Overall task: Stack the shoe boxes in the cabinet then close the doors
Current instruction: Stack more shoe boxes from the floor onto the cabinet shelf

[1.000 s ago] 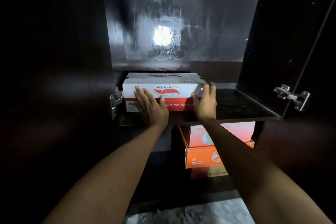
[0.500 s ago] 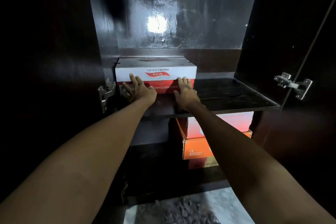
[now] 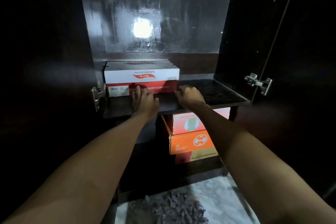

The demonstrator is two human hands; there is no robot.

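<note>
Now that we have pushed the white-and-red shoe box [image 3: 141,78] further in than it sat a second ago, it lies deep on the upper shelf [image 3: 216,92], tight to the cabinet's left wall and near the back panel [image 3: 156,14]. Our left hand [image 3: 144,101] has its fingers [image 3: 138,91] stretched straight and a little spread, the tips touching the red lower band of the box front. Our right hand [image 3: 190,94] has slipped off the box's right corner; its fingers are loosely curled, holding nothing, just in front of that corner. We judge this box placed, with the right half of the shelf free for another one, and the doors not yet closed.

The box is smooth printed cardboard, a crisp rectangle with a white lid over a red base and a pale label at its lower left. The shelf is dark board with a wavy wood grain, while the back panel is glossy and streaked, throwing back a bright spot of light. Below the shelf, an orange box [image 3: 190,142] carries a pink-and-white box [image 3: 189,122]; the orange one has a scuffed left corner. Metal hinges [image 3: 258,83] gleam on both sides, the right door [image 3: 300,60] hangs open, and a shaggy grey rug [image 3: 169,209] lies on the pale floor.
</note>
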